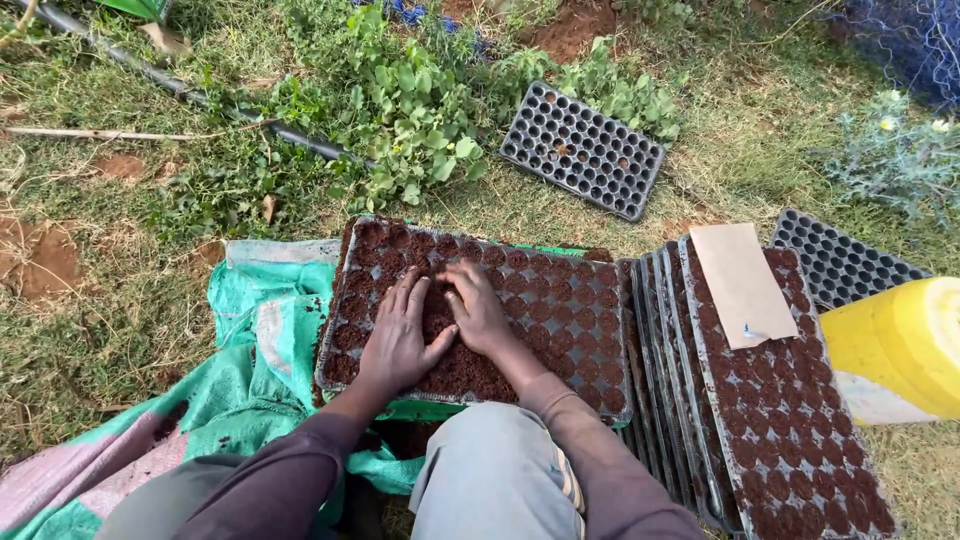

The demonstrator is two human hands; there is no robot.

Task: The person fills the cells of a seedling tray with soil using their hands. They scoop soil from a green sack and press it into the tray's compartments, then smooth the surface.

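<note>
Knees at the bottom edge, then both my hands, left [398, 335] and right [480, 308], lie flat and open, holding nothing, side by side on the soil-filled seedling tray [590, 385], which sits at frame centre, long axis running left to right

Left hand [398, 335] laid flat, palm down, fingers spread and pointed away from the body, thumb angled out toward the right hand [478, 308]. Right hand also flat, palm down, fingers slightly curled, set just beside the left, the two nearly touching. Both forearms are extended forward, sleeved in dark purple, wrists bare. Nothing is gripped.
</note>
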